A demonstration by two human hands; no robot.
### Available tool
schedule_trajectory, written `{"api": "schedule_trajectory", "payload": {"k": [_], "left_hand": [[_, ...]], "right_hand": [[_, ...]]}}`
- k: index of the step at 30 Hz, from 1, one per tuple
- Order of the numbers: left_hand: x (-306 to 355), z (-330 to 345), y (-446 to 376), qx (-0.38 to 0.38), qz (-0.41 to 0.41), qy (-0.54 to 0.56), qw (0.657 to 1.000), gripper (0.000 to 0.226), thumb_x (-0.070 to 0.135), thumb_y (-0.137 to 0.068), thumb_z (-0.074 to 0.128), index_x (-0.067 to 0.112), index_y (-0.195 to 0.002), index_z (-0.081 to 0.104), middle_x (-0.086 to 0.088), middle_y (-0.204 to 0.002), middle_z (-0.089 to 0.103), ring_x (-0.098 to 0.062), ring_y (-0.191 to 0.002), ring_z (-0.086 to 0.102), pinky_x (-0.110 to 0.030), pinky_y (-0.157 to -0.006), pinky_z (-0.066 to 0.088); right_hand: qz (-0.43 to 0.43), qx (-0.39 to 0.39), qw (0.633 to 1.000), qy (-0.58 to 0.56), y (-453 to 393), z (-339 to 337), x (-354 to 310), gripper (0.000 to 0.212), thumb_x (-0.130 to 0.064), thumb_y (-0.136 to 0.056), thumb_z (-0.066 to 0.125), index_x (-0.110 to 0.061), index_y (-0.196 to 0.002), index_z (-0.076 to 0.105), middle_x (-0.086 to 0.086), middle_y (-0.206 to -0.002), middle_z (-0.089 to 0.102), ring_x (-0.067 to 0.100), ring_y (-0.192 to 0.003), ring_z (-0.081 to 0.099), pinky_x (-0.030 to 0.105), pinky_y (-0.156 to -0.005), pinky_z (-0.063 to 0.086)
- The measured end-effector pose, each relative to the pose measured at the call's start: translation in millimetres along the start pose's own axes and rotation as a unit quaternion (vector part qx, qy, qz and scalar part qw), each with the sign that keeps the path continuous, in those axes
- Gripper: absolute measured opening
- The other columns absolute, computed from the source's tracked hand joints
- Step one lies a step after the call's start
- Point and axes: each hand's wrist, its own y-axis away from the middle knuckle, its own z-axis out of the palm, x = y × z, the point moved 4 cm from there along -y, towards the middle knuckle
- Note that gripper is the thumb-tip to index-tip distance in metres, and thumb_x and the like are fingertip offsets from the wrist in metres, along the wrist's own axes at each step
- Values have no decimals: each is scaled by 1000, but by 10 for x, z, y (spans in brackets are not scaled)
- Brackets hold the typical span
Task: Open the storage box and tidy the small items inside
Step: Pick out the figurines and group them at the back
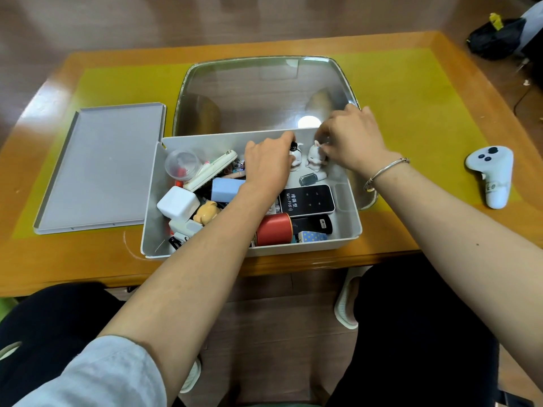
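- Left hand (pixel 269 160) pinches a small white figurine with a black topknot (pixel 295 155) in a narrow grip at the far wall of the open white plastic storage box (pixel 351 212).
- Right hand (pixel 352 139), just beside it, closes its fingertips on a white rabbit figurine (pixel 314 157); both figures stand upright, close together.
- Flat grey lid (pixel 100 168) lies on the surface (pixel 411 118), left of the box.
- Left half of the box is jumbled: a white square charger (pixel 177 204), a pale blue block (pixel 226 188), a tan pig toy (pixel 207 211).
- Sorting seems under way; next, likely, lining up the loose clutter.
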Motion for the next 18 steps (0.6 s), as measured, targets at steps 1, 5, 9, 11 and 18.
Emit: {"api": "schedule_trajectory", "payload": {"k": [1, 5, 9, 11, 18], "left_hand": [[12, 3, -4, 0, 3, -4, 1000, 19, 23, -91, 57, 18, -108, 54, -6, -91, 70, -33, -91, 60, -35, -71, 22], [65, 27, -27, -5, 7, 1, 1000, 18, 23, -91, 57, 18, -108, 53, -7, -90, 69, -33, -91, 59, -35, -71, 22], [76, 46, -35, -3, 7, 2, 1000, 17, 21, -90, 56, 18, -107, 53, -7, -89, 69, -34, -89, 58, -35, -70, 22], [75, 51, -30, -1, 11, 0, 1000, 18, 23, -91, 56, 18, -108, 53, -7, -89, 69, -34, -90, 58, -35, -70, 22], [6, 43, -8, 8, 2, 6, 1000, 23, 28, -90, 59, 19, -110, 53, -7, -92, 70, -34, -94, 59, -36, -71, 21]], "right_hand": [[0, -2, 1000, 5, 0, 3, -11, 18, -31, -83, 61, -24, -95, 72, 6, -99, 66, 30, -102, 48, 38, -82, 31], [15, -7, 1000, 21, -3, 49, -50, 18, -31, -82, 65, -21, -95, 72, 8, -97, 68, 30, -103, 49, 38, -85, 32], [5, -9, 1000, 17, 3, 67, -48, 18, -24, -83, 64, -22, -100, 71, 8, -99, 67, 30, -104, 49, 38, -85, 32], [-3, -9, 1000, 10, -2, 52, -38, 19, -21, -83, 64, -23, -100, 71, 7, -100, 68, 30, -105, 48, 38, -85, 31], [-17, -1, 1000, 17, -13, 27, -61, 23, -15, -87, 58, -26, -102, 72, 4, -103, 67, 29, -105, 48, 38, -84, 30]]}}
